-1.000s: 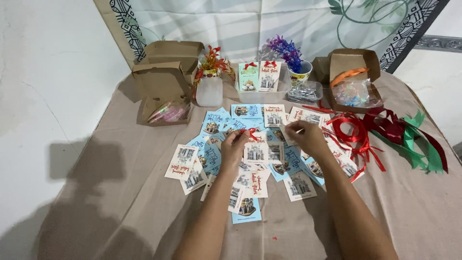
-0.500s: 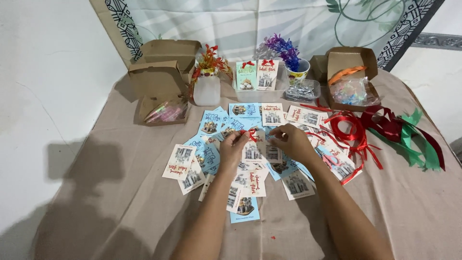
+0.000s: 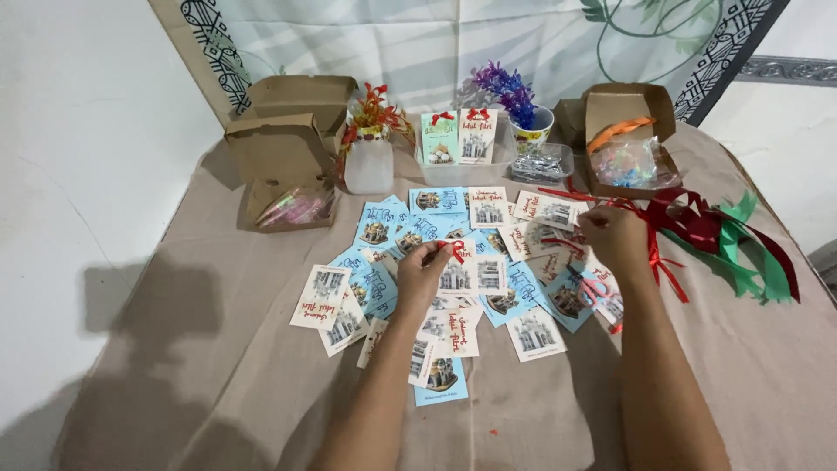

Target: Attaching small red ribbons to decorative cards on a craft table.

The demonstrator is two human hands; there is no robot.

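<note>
Several small blue and white cards [image 3: 440, 279] lie scattered in the middle of a table covered with a tan cloth [image 3: 192, 366]. My left hand [image 3: 425, 266] rests over the cards and pinches a small red ribbon bow [image 3: 456, 250] against a white card. Over at the pile's right edge, my right hand [image 3: 613, 237] has its fingers closed on a strand of red ribbon [image 3: 649, 249] that trails from the tangle of red and green ribbons [image 3: 728, 240] further right.
Two open cardboard boxes [image 3: 283, 161] stand at the back left, another [image 3: 628, 139] with coloured items at the back right. Between them are a white vase with red flowers [image 3: 369, 148], two upright cards with red bows [image 3: 459, 137], a cup of purple flowers [image 3: 523, 109] and a clear tub [image 3: 540, 163].
My right hand has moved away from the left hand to the right, up to the ribbon tangle. My left hand has stayed on the card with the red bow.
</note>
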